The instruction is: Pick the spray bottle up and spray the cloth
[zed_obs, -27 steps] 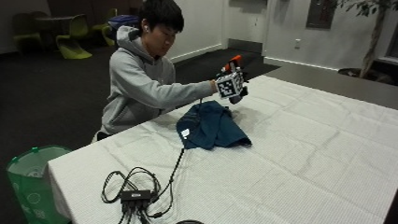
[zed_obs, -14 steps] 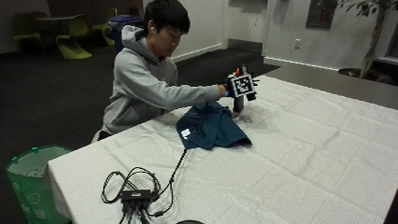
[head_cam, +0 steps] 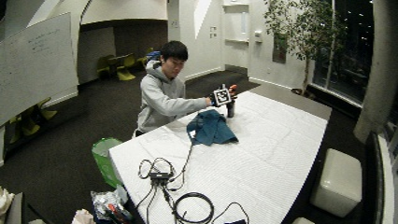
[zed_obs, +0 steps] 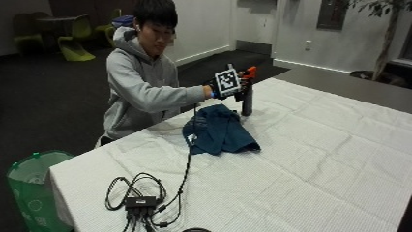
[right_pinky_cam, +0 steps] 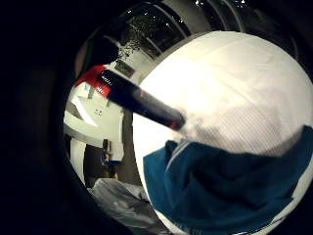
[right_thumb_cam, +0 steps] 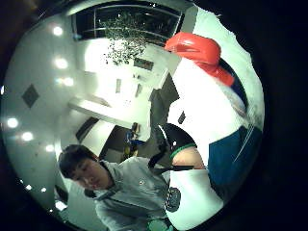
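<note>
Dark spray bottle (zed_obs: 247, 99) — red-orange nozzle, upright, beside teal cloth (zed_obs: 219, 129)

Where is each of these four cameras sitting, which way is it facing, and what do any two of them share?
Little finger side palm view: on the gloved palm, facing the spray bottle, blue cloth and white table; no hand shows.
Thumb side palm view: same palm, facing back at the person's grey sleeve and the ceiling.
Outside view: across the table's near corner, facing the seated person; the right hand is at the bottle's top.
Wide outside view: farther back and higher, showing the whole table and room.
Shared: both palm views catch the bottle's red head and the cloth.
</note>
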### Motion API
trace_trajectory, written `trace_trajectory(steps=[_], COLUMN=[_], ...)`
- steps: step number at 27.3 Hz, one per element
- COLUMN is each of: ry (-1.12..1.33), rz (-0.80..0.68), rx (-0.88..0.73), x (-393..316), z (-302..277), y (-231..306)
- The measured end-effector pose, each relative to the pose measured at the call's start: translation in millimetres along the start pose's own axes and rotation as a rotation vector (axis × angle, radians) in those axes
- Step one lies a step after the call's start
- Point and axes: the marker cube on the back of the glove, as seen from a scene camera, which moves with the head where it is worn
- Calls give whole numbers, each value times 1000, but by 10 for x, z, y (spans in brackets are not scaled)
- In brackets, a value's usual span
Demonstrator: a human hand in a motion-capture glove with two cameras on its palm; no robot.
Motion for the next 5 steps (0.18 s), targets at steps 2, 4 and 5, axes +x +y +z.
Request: trace_trajectory(steps=[2, 4, 5], ry=[53, 139, 169], rz=[-22, -45, -51], rx=[-28, -43, -48], x=[-60, -69, -60], z=[-95, -182, -206], y=[234, 422, 471])
